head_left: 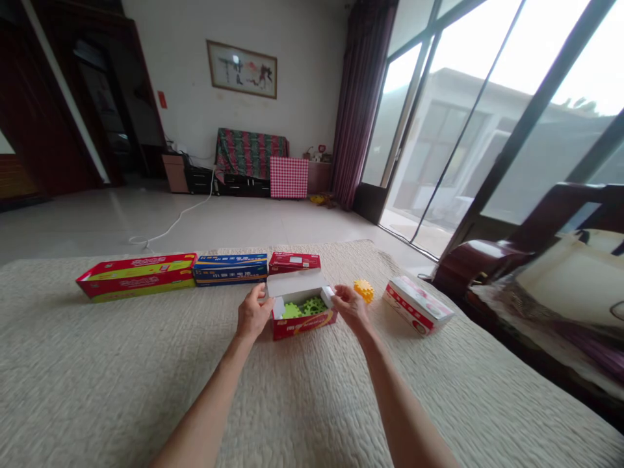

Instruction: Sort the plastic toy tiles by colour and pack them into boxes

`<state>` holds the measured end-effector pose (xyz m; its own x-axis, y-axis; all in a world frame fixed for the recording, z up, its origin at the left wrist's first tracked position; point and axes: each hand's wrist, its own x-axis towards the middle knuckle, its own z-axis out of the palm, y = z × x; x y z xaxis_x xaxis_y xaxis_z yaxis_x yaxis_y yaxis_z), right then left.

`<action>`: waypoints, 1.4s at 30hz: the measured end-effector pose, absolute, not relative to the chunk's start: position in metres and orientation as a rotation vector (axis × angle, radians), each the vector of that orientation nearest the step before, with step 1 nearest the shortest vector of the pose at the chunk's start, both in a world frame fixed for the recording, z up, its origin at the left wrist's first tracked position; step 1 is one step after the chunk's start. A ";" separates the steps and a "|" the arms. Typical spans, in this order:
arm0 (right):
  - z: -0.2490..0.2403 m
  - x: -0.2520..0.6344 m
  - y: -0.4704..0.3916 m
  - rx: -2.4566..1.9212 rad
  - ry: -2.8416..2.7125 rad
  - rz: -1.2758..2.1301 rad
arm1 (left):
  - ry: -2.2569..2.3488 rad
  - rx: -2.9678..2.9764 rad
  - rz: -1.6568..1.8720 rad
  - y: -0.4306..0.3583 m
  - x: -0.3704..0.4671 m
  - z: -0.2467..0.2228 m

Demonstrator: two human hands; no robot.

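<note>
In front of me on the quilted cover stands a red cardboard box (305, 327) with its white lid (297, 281) raised at the back. Light green toy gears (312, 305) lie inside it. My left hand (254, 313) is at the box's left end, thumb and fingers closed about the side flap there. At the other end my right hand (351, 305) pinches the right flap between thumb and fingers. A yellow toy gear (363, 290) sits on the cover just beyond my right hand, apart from it.
Behind the box stand a long red and yellow-green box (139, 276), a blue battery box (231, 269) and a smaller red box (294, 262). A white and red box (418, 305) lies to the right. Beyond the cover's right edge is a dark wooden chair (487, 260).
</note>
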<state>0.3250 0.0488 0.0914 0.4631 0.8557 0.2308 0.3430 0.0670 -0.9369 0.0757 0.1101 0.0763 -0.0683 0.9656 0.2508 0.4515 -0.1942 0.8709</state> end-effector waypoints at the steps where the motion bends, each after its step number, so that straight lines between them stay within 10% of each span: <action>1: 0.089 0.325 0.050 -1.519 -1.083 0.553 | 1.520 1.627 1.215 0.111 0.076 0.076; 34: 0.067 0.310 0.018 -0.896 -1.139 1.076 | 1.000 1.018 1.505 0.111 0.088 0.069; 42: 0.078 0.294 0.021 -1.037 -1.125 0.746 | 0.930 0.982 1.500 0.116 0.088 0.066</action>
